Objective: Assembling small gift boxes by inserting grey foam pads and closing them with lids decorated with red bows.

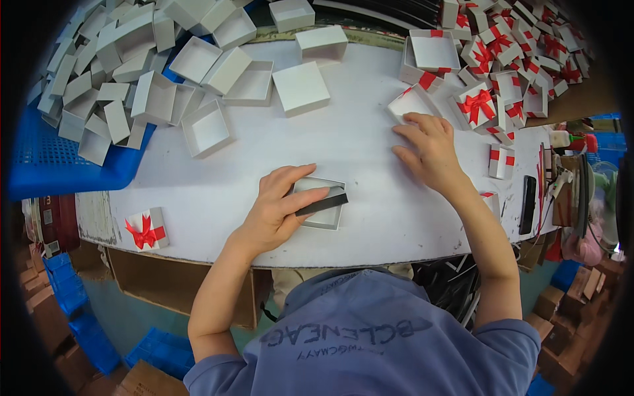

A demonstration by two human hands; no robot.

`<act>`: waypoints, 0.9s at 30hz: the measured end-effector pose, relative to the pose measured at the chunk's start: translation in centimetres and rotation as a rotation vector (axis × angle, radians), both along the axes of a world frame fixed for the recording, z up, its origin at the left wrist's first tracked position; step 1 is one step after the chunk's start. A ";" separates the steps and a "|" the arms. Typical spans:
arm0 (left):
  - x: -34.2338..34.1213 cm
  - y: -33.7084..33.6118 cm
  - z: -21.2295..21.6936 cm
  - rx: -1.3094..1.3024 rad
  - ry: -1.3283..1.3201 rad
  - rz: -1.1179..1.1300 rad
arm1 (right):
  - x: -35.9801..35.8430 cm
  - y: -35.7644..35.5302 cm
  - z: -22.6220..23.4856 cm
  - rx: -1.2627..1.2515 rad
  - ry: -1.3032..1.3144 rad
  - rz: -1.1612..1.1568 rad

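My left hand (pixel 274 208) is over an open white box (pixel 332 220) near the middle of the table. Its thumb and fingers grip a flat black strip (pixel 323 204), perhaps an insert, lying slantwise across the box's opening. My right hand (pixel 432 155) is empty, its fingers apart and slightly bent. Its fingertips are close to an open white box part with red ribbon (pixel 415 103); whether they touch it I cannot tell. Just beyond, a white box with a red bow (pixel 477 107) leans at the edge of a pile.
Plain white boxes (pixel 135 39) heap over a blue basket (pixel 79 175) at the far left. Red-ribboned boxes (pixel 508 49) pile up at the far right. One bowed box (pixel 148 230) sits at the near left. A black phone (pixel 528 204) lies by the right edge.
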State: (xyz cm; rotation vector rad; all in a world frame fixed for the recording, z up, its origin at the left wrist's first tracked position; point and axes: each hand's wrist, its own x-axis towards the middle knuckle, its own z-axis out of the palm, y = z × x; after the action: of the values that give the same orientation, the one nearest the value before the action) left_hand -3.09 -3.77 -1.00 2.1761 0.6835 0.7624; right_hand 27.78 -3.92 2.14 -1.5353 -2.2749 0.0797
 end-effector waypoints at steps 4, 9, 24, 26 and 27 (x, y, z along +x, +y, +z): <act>0.1 -0.3 1.7 0.064 0.135 -0.091 | -0.2 0.2 -1.4 0.023 -0.036 -0.032; 0.4 -1.2 1.1 0.159 0.198 0.002 | -6.4 -3.0 3.7 -0.052 0.295 0.127; -2.6 -1.7 0.6 0.367 0.223 0.089 | -4.4 -1.0 1.7 0.088 0.014 0.095; -2.7 -1.6 2.5 0.360 0.337 0.051 | -2.8 -1.3 -0.4 0.122 -0.100 0.055; -2.8 -1.6 3.0 0.349 0.462 0.025 | -2.9 -0.9 -0.9 0.102 -0.018 0.035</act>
State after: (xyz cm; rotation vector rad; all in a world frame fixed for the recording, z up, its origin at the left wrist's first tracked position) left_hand -5.91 -5.34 1.97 2.7083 0.8566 0.4093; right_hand 24.92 -4.86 1.24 -1.4510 -2.2827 -0.0403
